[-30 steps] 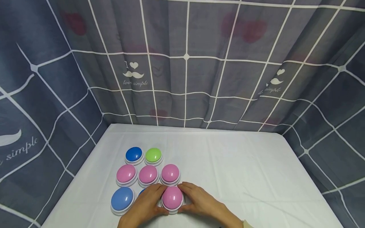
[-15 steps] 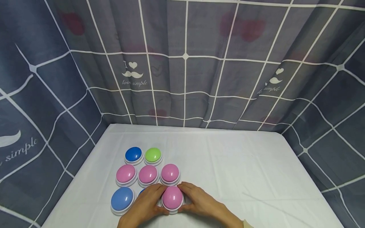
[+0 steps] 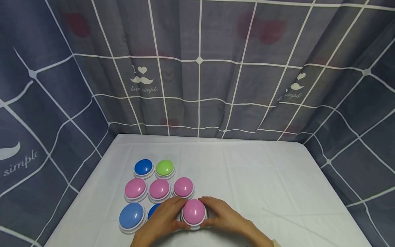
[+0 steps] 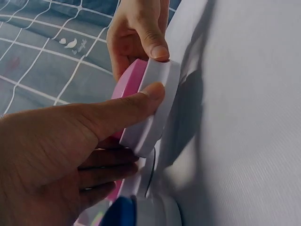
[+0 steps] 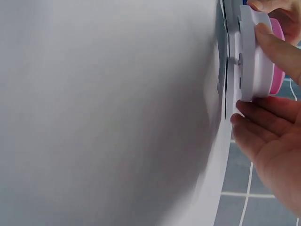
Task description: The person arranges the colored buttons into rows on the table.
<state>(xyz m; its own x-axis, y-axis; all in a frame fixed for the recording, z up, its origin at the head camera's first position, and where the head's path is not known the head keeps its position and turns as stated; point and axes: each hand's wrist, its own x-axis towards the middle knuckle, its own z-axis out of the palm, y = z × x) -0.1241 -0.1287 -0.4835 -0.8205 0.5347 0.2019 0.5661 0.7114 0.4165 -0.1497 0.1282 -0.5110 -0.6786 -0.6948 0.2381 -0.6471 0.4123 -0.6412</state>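
A pink dome push button [image 3: 193, 212] with a round white base is held between both hands at the front of the table. My left hand [image 3: 165, 218] grips its left side, thumb on the near edge and fingers at the far edge. On the right side my right hand [image 3: 223, 216] grips it the same way. The left wrist view shows the left thumb pressed on the white base [image 4: 150, 113], with a shadow on the cloth beside it. Small feet show under the tilted base [image 5: 249, 56] in the right wrist view. A dark blue button [image 3: 153, 210] is partly hidden by the left hand.
Three pink buttons, including the nearest one [image 3: 183, 187], form a row behind the hands. Farther back stand a blue button [image 3: 143, 167] and a green one [image 3: 165, 167]. A light blue button [image 3: 131, 216] sits at left. A grid-patterned curtain [image 3: 216, 82] surrounds the white table [image 3: 262, 178].
Both hands have moved a little to the right, carrying the pink button with them. More of the dark blue button now shows beside the left hand.
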